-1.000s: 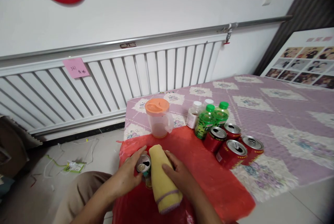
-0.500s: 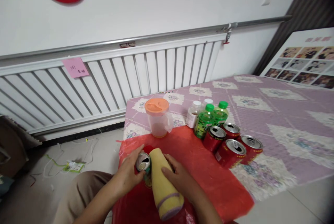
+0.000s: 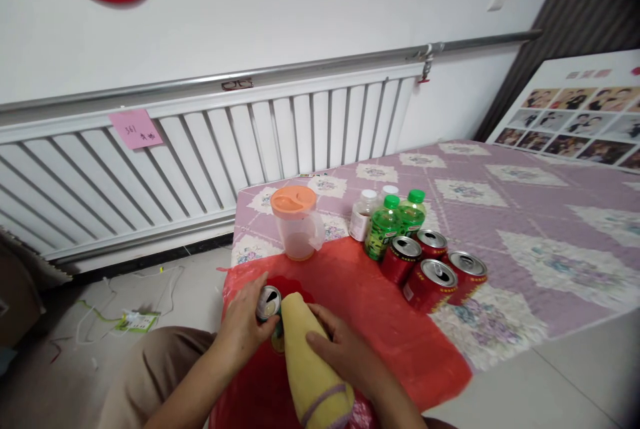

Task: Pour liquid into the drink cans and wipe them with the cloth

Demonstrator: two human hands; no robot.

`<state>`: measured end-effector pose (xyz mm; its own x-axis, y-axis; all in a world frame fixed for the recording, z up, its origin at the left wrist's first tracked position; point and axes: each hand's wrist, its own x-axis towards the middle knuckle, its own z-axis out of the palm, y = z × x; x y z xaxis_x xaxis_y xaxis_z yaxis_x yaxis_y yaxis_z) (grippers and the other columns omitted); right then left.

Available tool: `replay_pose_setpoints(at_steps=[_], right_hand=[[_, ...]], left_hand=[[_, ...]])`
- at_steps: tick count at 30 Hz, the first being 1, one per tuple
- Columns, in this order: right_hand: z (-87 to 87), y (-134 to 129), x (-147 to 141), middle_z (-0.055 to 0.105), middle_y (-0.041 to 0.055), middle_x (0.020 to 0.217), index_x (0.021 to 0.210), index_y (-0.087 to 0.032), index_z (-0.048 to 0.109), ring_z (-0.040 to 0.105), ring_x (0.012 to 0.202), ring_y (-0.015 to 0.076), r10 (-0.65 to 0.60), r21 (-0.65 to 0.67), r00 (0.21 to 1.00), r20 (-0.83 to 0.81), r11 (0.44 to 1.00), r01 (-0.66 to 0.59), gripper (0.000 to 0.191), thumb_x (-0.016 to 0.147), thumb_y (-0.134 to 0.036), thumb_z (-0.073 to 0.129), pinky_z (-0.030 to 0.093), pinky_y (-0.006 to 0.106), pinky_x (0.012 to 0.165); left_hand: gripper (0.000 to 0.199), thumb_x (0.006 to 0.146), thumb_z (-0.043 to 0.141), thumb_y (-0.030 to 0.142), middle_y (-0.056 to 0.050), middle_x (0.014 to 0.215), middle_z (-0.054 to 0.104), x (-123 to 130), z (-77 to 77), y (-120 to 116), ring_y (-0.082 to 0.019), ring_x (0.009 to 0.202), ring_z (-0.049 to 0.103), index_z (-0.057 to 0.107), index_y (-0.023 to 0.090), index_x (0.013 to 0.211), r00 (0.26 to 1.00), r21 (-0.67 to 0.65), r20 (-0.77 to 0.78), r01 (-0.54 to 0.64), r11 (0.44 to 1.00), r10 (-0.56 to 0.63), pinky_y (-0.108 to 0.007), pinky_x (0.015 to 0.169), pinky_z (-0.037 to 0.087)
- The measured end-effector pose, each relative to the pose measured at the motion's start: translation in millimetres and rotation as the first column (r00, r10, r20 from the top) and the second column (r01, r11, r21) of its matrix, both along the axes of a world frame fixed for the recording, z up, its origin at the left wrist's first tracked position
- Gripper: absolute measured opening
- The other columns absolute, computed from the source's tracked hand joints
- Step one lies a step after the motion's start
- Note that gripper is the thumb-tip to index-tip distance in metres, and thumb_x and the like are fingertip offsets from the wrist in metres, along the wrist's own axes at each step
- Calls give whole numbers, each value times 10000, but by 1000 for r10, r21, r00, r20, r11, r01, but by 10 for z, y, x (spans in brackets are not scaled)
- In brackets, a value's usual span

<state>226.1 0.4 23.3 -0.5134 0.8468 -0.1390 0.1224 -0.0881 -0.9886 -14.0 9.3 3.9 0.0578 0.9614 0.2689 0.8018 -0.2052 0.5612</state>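
My left hand (image 3: 246,322) is wrapped round an opened drink can (image 3: 269,303), whose silver top faces up. Most of the can's side is hidden behind my fingers and a yellow cloth. That yellow cloth (image 3: 310,369), a towel by its look, is rolled into a long cone with a purple stripe near its wide end. My right hand (image 3: 336,342) grips the roll from the right, thumb on top. The narrow end of the towel lies close beside the can. Beneath both hands spreads a red plastic sheet (image 3: 400,342) on the table.
A clear pitcher with an orange lid (image 3: 295,222) stands beyond my hands. To the right are green-capped bottles (image 3: 384,227), a white-capped bottle (image 3: 361,215) with another behind, and several opened red cans (image 3: 431,285). A radiator (image 3: 240,149) lines the wall; cords (image 3: 95,312) lie on the floor.
The view has shifted slightly, so the tabletop things appear farther left. The towel's narrow end sits a little lower in view. Both hands keep their holds.
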Motion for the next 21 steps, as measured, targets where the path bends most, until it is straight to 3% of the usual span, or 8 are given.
replay_pose_setpoints(at_steps=[5, 12, 21], right_hand=[[-14, -22, 2, 657, 101, 1342, 1368, -218, 549, 645, 1159, 274, -9, -3, 1000, 9, 1000, 9, 521, 861, -329, 585, 510, 403, 961], [-40, 5, -2, 654, 97, 1344, 1354, -220, 555, 625, 1200, 268, -20, 22, 1000, 10, 1000, 19, 500, 862, -305, 579, 488, 406, 1000], [-15, -15, -15, 655, 99, 1339, 1361, -219, 539, 647, 1164, 264, -28, -10, 1000, 4, 1000, 28, 500, 873, -322, 577, 510, 404, 967]], left_hand=[[779, 716, 719, 225, -175, 1391, 598, -30, 92, 1, -354, 1306, 551, 434, 171, 1439, 1000, -66, 13, 13, 998, -12, -587, 1114, 421], [905, 689, 586, 81, -97, 1595, 391, -234, 255, -53, -290, 1474, 366, 307, 238, 1535, 968, -193, 84, 249, 949, -237, -527, 1227, 296], [827, 732, 564, 98, -140, 1551, 444, -220, 133, -16, -288, 1433, 430, 329, 200, 1519, 971, -155, 82, 236, 959, -226, -528, 1206, 332]])
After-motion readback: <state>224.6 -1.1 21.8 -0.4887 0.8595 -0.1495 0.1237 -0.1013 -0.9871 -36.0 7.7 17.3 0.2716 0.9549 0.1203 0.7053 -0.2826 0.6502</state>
